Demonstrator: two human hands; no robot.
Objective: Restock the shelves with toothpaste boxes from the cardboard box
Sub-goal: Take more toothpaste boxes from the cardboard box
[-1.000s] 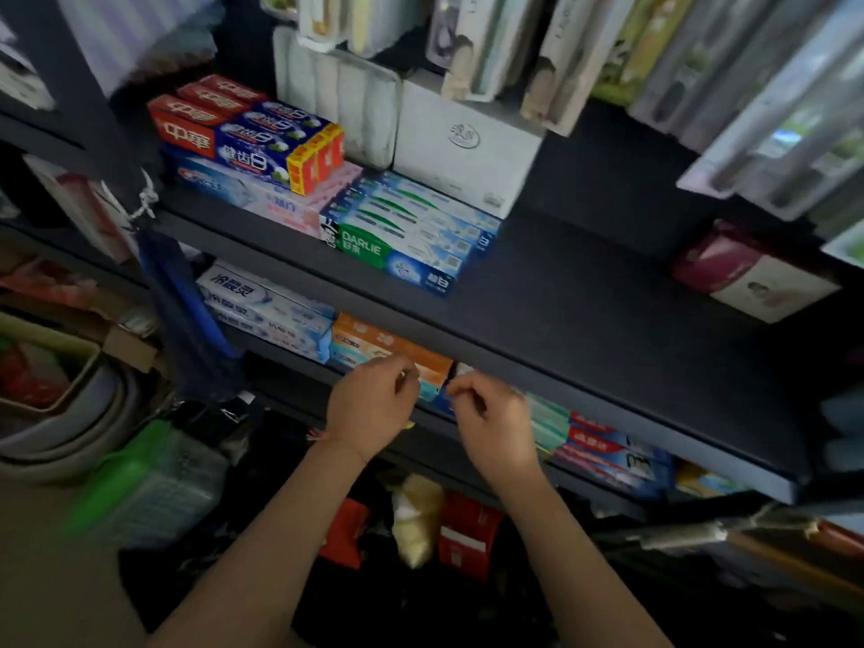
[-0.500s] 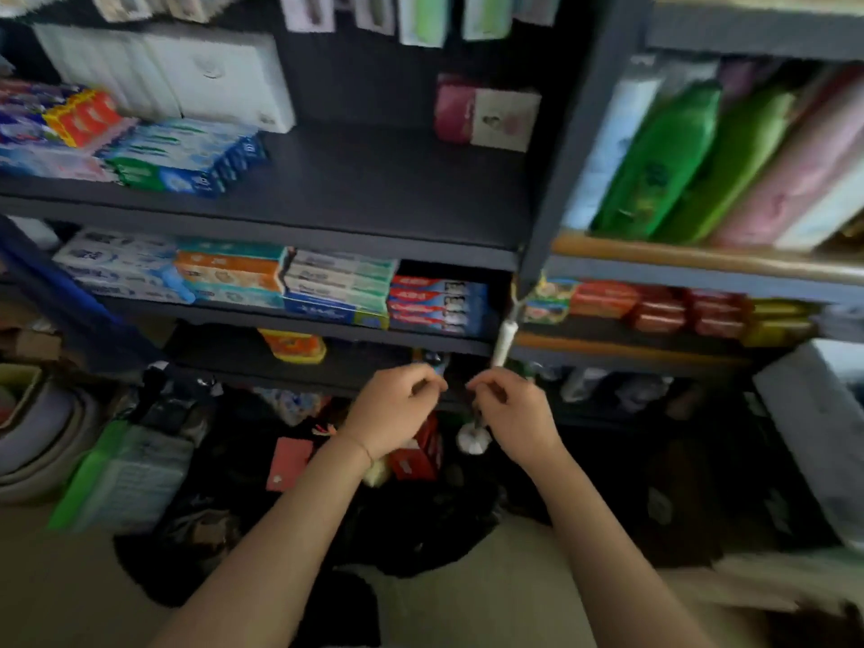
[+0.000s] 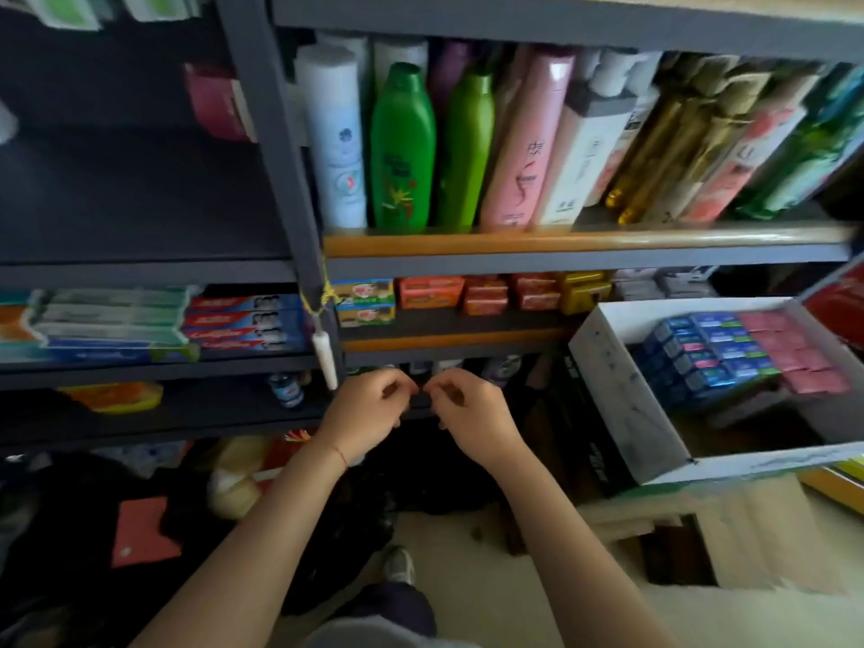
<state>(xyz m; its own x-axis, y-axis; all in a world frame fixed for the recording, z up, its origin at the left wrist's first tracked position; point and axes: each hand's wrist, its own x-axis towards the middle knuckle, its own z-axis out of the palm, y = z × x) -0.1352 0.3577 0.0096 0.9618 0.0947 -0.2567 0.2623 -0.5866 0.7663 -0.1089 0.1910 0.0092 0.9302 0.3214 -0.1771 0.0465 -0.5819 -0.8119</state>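
My left hand and my right hand hang side by side in front of the lower shelf edge, fingers curled in, holding nothing. To the right, an opened white cardboard box holds rows of blue toothpaste boxes and pink boxes. On the dark left shelf lie stacked red-and-blue toothpaste boxes and green-white ones. Both hands are well apart from the cardboard box and from the shelved stacks.
Shampoo bottles fill the upper right shelf; small soap boxes sit below them. A white handle hangs on yellow string from the upright post. Dark bags and packets crowd the floor at left. My shoe stands on pale floor.
The view has swung right from the toothpaste shelves, bringing the cardboard box into sight. Both hands came off the shelved boxes and moved right, still curled and holding nothing.
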